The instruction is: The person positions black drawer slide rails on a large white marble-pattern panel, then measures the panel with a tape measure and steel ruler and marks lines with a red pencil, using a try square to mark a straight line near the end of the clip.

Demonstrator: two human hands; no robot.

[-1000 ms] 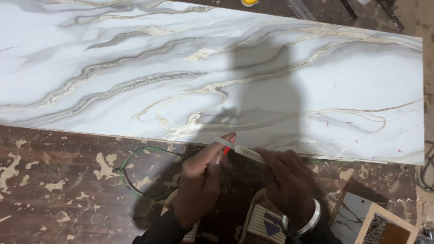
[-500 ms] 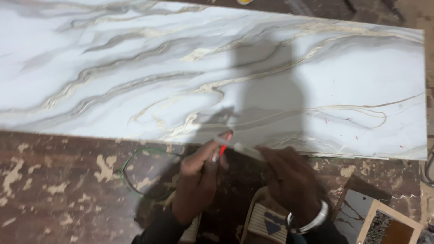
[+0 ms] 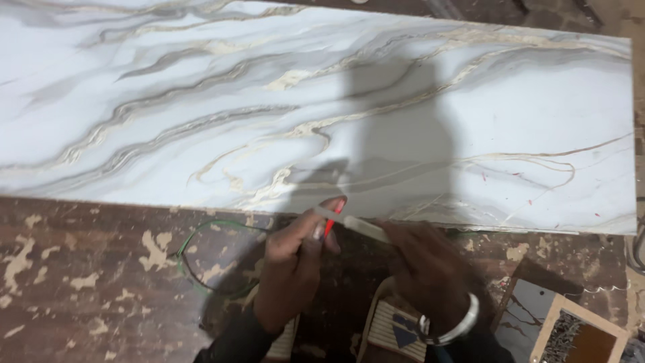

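Left hand: my left hand (image 3: 292, 259) is pinched shut on a red pen (image 3: 332, 220), thumb and fingers curled round it
Right hand: my right hand (image 3: 430, 269) closes its fingers on one end of a pale flat strip (image 3: 353, 224), with a metal bangle (image 3: 453, 327) at the wrist
Strip: slanting between both hands, just over the near edge of the marble-patterned panel (image 3: 201, 101)
Pen: tip beside the strip
Floor: green wire loop (image 3: 201, 259) left of my hand

Hands (image 3: 295, 259) with pen (image 3: 330, 222) at marble slab (image 3: 322, 107)
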